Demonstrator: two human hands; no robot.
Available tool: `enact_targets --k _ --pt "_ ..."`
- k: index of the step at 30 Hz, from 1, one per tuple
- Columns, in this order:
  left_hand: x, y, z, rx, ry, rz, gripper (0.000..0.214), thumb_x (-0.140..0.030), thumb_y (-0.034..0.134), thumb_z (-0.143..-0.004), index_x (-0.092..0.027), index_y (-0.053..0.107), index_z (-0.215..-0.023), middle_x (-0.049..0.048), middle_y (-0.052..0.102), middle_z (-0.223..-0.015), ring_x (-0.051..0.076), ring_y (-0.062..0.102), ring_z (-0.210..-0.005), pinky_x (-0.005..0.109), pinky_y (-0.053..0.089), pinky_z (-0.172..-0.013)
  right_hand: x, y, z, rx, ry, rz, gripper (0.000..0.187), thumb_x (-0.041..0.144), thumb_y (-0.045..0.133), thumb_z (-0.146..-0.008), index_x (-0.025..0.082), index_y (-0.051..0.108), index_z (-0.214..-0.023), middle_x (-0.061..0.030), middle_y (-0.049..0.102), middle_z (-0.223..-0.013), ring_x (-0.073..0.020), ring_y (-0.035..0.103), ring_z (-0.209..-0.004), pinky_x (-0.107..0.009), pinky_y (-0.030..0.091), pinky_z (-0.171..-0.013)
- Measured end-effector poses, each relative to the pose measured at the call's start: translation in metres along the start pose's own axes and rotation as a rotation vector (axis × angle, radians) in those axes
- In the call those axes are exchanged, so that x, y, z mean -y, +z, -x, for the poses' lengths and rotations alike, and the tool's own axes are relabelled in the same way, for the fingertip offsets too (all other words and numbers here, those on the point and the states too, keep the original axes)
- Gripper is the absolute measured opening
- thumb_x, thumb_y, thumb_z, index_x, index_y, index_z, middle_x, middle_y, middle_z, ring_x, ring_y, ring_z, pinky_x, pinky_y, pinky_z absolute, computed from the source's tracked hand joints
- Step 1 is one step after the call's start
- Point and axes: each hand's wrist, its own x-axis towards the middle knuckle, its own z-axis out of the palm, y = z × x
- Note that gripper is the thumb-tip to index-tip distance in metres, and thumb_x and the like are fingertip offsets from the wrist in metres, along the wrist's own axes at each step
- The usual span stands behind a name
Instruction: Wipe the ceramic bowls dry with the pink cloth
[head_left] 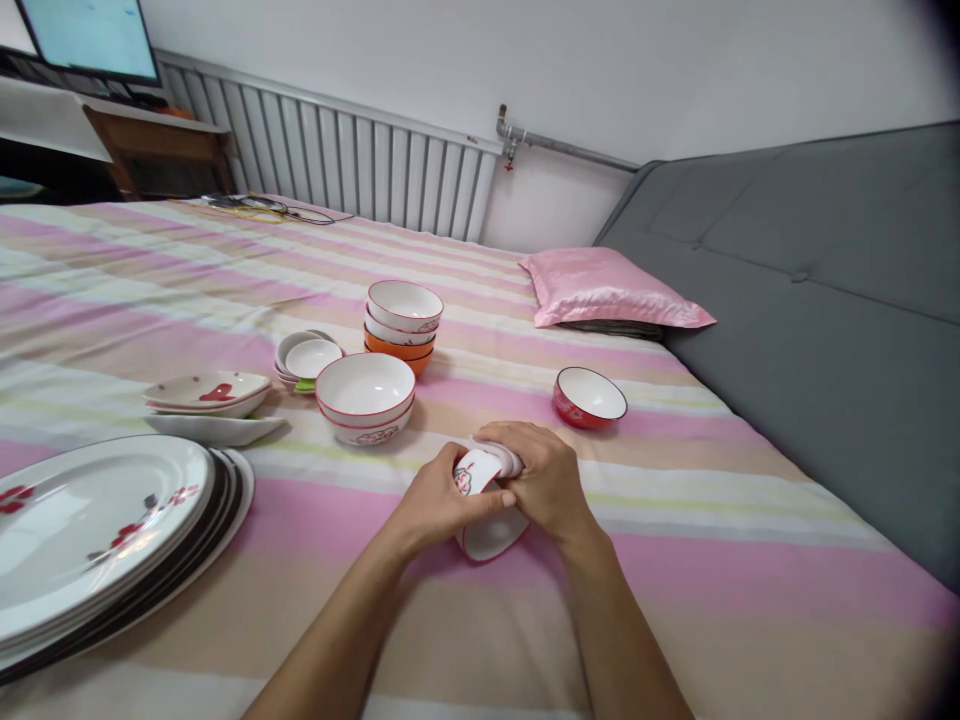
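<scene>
Low over the bedspread in front of me, a white bowl (491,535) with a red rim and a dark-and-red printed design is tilted on its side. My left hand (439,500) grips its left side, the thumb across it. Fingers of my right hand (540,475) curl over a pale pink folded thing, which looks like a cloth (506,458), against the bowl's far side. Both hands hide much of the bowl. Two nested red-rimmed bowls (366,395) stand just beyond my left hand. A red bowl (589,398) with a white inside sits apart, beyond my right hand.
Behind the nested bowls rises a stack of white and orange bowls (401,335). Small dishes (307,358), leaf-shaped dishes (214,400) and a plate stack (112,530) lie left. A pink pillow (607,285) rests by the grey headboard (810,240); cables (270,208) lie far back.
</scene>
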Motion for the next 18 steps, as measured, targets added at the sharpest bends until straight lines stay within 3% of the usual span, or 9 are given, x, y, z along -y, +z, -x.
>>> enact_targets --k 8,12,15,18 --pt "-0.001 0.0 0.0 0.0 -0.004 0.011 0.062 -0.051 0.077 -0.059 -0.014 0.056 -0.104 0.0095 0.065 -0.1 0.027 0.06 -0.092 0.031 0.046 -0.073 0.005 -0.01 -0.001 0.127 0.004 -0.052 0.047 0.007 0.052 -0.068 0.028 0.064 -0.108 -0.0016 0.068 -0.112 -0.0237 0.061 -0.106 -0.04 0.046 -0.092" --pt "-0.003 -0.001 0.0 -0.007 -0.03 -0.013 0.064 -0.055 0.075 -0.06 -0.013 0.056 -0.104 0.0102 0.065 -0.099 0.029 0.06 -0.092 0.033 0.046 -0.072 0.008 -0.022 0.001 0.246 -0.016 -0.1 0.056 0.012 0.057 -0.069 0.029 0.056 -0.122 -0.0039 0.059 -0.127 -0.0276 0.049 -0.123 -0.047 0.038 -0.103" --pt "-0.005 -0.002 0.001 0.003 -0.056 -0.029 0.063 -0.057 0.074 -0.06 -0.013 0.056 -0.101 0.0102 0.064 -0.096 0.03 0.06 -0.09 0.034 0.046 -0.071 0.007 -0.033 0.005 0.341 0.038 -0.189 0.066 0.01 0.056 -0.068 0.029 0.048 -0.131 -0.0045 0.046 -0.141 -0.0259 0.037 -0.134 -0.048 0.033 -0.108" --pt "-0.007 -0.003 0.002 0.022 -0.05 -0.022 0.065 -0.058 0.074 -0.059 -0.013 0.055 -0.102 0.0103 0.064 -0.099 0.03 0.06 -0.092 0.034 0.046 -0.072 0.003 -0.038 0.007 0.352 0.121 -0.314 0.066 0.007 0.051 -0.07 0.029 0.048 -0.132 -0.0032 0.041 -0.146 -0.0234 0.036 -0.136 -0.045 0.036 -0.108"
